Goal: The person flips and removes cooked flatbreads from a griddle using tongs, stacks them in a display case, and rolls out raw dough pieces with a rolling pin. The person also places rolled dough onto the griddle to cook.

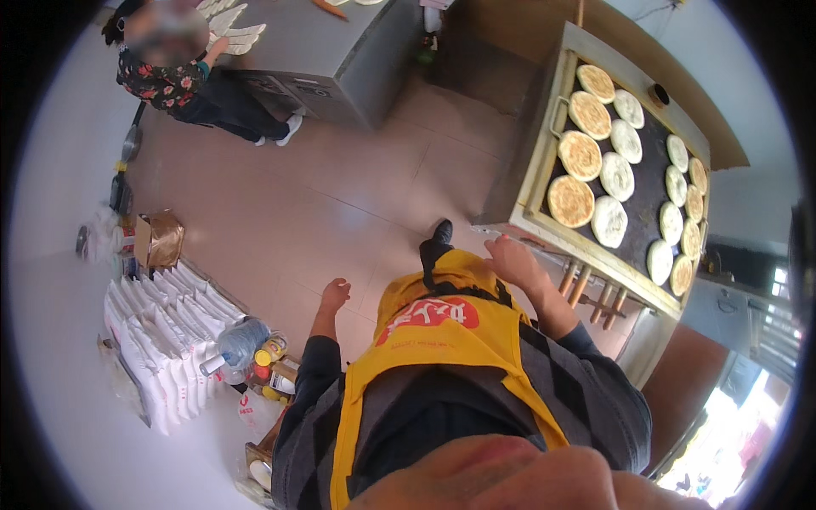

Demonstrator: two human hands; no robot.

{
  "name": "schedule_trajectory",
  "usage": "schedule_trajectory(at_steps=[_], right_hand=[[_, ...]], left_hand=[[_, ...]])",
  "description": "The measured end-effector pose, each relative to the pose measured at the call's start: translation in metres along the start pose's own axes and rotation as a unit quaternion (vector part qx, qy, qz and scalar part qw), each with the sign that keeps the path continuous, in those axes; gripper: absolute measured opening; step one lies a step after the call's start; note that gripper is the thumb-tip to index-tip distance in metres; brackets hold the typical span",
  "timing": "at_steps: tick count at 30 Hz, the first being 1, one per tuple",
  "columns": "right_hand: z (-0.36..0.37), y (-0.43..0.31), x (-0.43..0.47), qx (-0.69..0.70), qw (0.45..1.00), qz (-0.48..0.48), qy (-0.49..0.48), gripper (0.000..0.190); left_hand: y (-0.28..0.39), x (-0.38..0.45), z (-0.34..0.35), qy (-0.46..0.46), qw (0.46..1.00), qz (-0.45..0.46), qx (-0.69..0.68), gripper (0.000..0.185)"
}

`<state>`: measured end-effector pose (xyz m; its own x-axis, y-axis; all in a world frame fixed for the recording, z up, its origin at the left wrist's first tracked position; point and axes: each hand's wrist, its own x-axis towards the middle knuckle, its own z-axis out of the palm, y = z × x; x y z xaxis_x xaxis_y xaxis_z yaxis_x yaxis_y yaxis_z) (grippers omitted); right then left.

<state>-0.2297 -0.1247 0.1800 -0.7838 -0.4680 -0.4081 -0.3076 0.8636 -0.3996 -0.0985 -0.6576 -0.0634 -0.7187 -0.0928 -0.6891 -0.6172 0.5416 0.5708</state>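
My left hand point(336, 294) hangs at my side over the tiled floor, its fingers loosely bent and nothing visible in it. My right hand point(512, 260) is in front of the yellow apron point(446, 344), close to the near corner of a large flat griddle point(644, 185). Its fingers are curled, and a small red spot shows at them; whether it grips anything is hidden. Rows of round flatbreads lie on the griddle. Some, like the near-left flatbread point(570, 201), are browned on top, while others, like the flatbread beside it point(609, 222), are pale.
Several wooden handles point(583, 284) stick out below the griddle's near edge. Stacked white sacks point(169, 338), a water bottle point(242, 341) and a cardboard box point(159, 239) stand on the left. A co-worker point(172, 83) handles dough strips point(239, 38) at a metal counter point(306, 38).
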Motion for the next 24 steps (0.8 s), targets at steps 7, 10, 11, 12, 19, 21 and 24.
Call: schedule_trajectory(at_steps=[7, 10, 11, 12, 19, 21, 24], right_hand=[[-0.081, -0.028, 0.164, 0.019, 0.993, -0.092, 0.068, 0.023], [-0.118, -0.045, 0.222, 0.028, 0.986, -0.144, 0.076, 0.024], [-0.125, -0.046, 0.243, 0.025, 0.986, -0.155, 0.061, 0.025], [-0.13, -0.047, 0.266, 0.02, 0.985, -0.166, 0.047, 0.026], [-0.166, 0.006, 0.423, -0.073, 0.987, -0.138, -0.034, 0.021], [-0.186, 0.024, 0.48, -0.153, 0.978, -0.135, -0.046, 0.02], [-0.223, 0.009, 0.579, -0.086, 0.991, -0.079, 0.072, 0.021]], left_hand=[[-0.018, 0.026, -0.067, -0.097, 0.989, -0.075, -0.088, 0.034], [-0.002, 0.036, -0.076, -0.103, 0.985, -0.028, 0.136, 0.031], [0.012, 0.05, -0.083, -0.114, 0.983, -0.098, 0.108, 0.03], [0.028, 0.07, -0.091, -0.125, 0.976, -0.164, 0.076, 0.03], [0.106, 0.236, -0.165, -0.034, 0.992, -0.098, 0.072, 0.031], [0.156, 0.291, -0.191, -0.009, 0.996, -0.043, 0.072, 0.036], [0.219, 0.351, -0.243, 0.02, 0.999, -0.001, 0.035, 0.04]])
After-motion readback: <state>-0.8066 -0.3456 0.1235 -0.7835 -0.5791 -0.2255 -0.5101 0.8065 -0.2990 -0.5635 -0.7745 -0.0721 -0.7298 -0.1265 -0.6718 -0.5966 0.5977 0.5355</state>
